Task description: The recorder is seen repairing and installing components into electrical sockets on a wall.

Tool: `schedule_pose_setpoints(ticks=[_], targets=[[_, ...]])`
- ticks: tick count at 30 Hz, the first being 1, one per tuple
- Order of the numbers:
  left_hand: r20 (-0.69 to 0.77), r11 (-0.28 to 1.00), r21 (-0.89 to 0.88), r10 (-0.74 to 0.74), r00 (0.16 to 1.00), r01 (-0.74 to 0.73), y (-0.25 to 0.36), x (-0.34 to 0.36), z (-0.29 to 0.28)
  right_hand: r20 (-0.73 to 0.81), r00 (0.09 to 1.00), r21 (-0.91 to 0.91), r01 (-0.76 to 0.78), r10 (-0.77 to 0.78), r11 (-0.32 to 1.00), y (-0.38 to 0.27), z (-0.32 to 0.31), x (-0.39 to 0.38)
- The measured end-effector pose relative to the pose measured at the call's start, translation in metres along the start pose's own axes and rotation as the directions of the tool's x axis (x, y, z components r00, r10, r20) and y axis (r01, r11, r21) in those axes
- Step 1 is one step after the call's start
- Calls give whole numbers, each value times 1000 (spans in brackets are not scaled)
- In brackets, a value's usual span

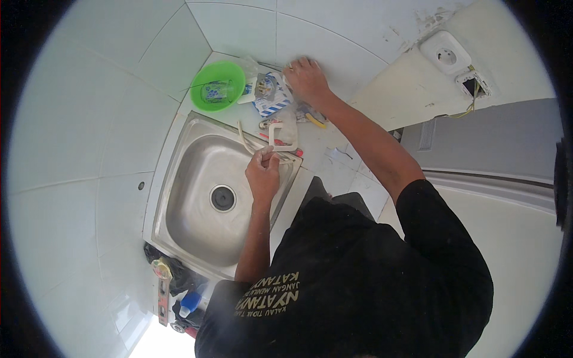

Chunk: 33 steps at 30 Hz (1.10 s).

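Note:
In the head view, my left hand is over the sink's right rim, its fingers closed on a white square plastic frame. A pale flexible strip lies beside it. My right hand reaches to the counter's back against the tiled wall, fingers curled; what they hold, if anything, is hidden. Near it are a blue-striped white packet, clear plastic bags and yellow-handled pliers. Red-handled tools lie near the frame. A green basin with a clear, blue-patterned item inside stands at the back left.
The steel sink fills the middle left. A spirit level, blue bottle and black bag are at the lower left. On the right wall are a white socket, an open box with wires and a grey panel.

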State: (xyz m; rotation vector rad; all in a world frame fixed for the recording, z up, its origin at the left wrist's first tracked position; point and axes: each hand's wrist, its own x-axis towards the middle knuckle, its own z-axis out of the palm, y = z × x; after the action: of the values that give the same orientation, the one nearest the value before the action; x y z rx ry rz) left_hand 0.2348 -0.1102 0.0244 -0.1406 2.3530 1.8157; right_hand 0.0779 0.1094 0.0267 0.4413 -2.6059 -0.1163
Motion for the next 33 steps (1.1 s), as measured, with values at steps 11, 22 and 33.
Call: schedule_pose_setpoints(ticks=[11,22,33], targets=[[55,994,81,64,996,-68,-1,3,13,7,985,97,-171,171,980,8,-16,-51],[-50,732,629,375,926,-262,-11,18,47,457,709,418,-704,537,574,-37,-118,-233],[-174,848,520,227,958,-106,-12,29,66,548,598,530,-789,584,310,-26,-140,-296]])
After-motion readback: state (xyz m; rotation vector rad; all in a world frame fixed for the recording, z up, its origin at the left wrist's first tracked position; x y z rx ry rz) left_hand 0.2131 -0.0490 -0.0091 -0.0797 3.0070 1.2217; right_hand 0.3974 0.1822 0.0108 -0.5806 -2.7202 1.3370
